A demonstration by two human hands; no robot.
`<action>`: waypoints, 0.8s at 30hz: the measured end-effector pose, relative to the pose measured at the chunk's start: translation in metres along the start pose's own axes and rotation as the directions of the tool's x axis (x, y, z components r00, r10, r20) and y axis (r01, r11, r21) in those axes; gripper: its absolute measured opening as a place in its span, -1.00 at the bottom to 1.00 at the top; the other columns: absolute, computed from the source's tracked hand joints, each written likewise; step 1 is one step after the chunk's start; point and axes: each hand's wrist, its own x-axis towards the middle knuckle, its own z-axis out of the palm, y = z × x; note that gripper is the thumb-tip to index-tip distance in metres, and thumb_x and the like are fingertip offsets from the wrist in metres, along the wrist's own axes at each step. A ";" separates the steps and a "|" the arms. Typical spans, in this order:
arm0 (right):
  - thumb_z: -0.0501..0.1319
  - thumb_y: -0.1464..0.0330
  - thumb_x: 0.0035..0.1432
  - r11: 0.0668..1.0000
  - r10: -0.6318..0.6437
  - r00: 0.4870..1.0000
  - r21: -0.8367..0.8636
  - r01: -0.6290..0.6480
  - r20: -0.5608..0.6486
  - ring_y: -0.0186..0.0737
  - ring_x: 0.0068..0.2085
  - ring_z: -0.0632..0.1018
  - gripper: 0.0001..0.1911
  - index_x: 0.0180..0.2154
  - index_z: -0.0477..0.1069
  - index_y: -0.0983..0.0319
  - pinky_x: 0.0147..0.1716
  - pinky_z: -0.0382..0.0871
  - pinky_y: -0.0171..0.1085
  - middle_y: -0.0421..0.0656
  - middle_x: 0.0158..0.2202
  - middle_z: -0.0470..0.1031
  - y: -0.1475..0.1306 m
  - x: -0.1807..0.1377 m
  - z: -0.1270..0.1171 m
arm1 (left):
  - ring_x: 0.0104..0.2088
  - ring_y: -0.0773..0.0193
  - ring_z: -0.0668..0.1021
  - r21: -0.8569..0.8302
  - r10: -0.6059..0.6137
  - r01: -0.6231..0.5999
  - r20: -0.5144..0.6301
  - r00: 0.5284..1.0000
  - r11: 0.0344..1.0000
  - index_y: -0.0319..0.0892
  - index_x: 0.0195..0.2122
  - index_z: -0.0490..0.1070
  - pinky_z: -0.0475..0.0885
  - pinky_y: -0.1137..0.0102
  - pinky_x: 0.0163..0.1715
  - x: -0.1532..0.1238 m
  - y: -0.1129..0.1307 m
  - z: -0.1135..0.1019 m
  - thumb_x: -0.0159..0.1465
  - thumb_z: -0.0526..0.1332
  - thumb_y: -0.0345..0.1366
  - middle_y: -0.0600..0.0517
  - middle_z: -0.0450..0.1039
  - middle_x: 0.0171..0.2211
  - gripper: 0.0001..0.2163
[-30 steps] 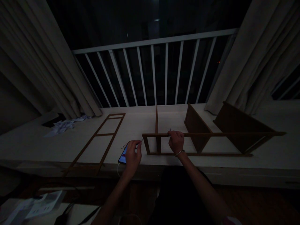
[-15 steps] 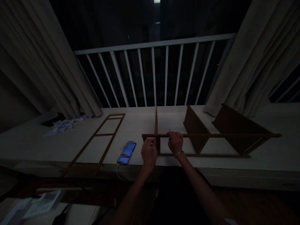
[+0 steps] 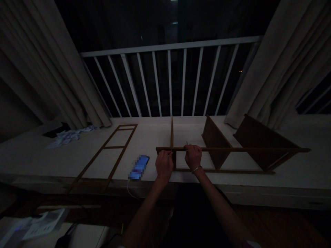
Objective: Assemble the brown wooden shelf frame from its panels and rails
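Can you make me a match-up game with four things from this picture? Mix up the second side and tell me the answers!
Things:
1. wooden shelf
2. phone
3. railing
4. bracelet

Clues:
A. white, with upright bars
B. around the right wrist
C. screen lit up blue
D. brown, with the right hand on it

Right pairs: 1-D, 2-C, 3-A, 4-B

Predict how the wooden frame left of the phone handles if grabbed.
The wooden frame is likely stiff: it looks straight, without sag. Probably light for its size, being mostly open gaps. Its near end appears to overhang the white ledge, so pressing there might tip it.
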 end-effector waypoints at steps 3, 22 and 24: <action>-0.02 0.52 0.01 1.000 -0.001 1.000 -0.011 0.001 0.006 -0.22 -0.28 0.31 -0.78 -0.32 0.33 0.22 -0.17 -0.01 -0.22 -0.15 -0.43 0.39 0.000 0.000 0.000 | -0.32 0.26 0.37 0.026 0.052 -0.053 0.007 0.999 0.998 -0.19 -0.36 0.30 0.24 0.35 -0.30 0.001 -0.004 -0.001 0.20 0.00 -0.29 -0.03 0.33 -0.39 -0.86; -0.07 0.42 0.12 0.989 0.140 0.980 0.035 -0.146 0.141 -0.25 -0.28 0.36 -0.79 -0.29 0.30 0.20 -0.21 0.03 -0.26 -0.16 -0.39 0.43 -0.017 0.020 -0.030 | -0.13 0.27 0.37 -0.030 0.228 -0.227 0.032 0.973 0.973 -0.12 -0.21 0.32 0.09 0.21 0.01 0.016 -0.027 -0.009 0.15 0.08 -0.29 -0.01 0.36 -0.21 -0.82; -0.11 0.34 0.17 0.982 0.180 0.959 0.024 -0.189 0.218 -0.27 -0.29 0.39 -0.76 -0.25 0.30 0.19 -0.24 0.05 -0.28 -0.16 -0.38 0.44 -0.020 0.036 -0.032 | -0.12 0.27 0.36 -0.034 0.227 -0.226 0.023 0.974 0.973 -0.11 -0.21 0.32 0.09 0.19 0.00 0.015 -0.029 -0.008 0.15 0.09 -0.30 -0.02 0.36 -0.20 -0.81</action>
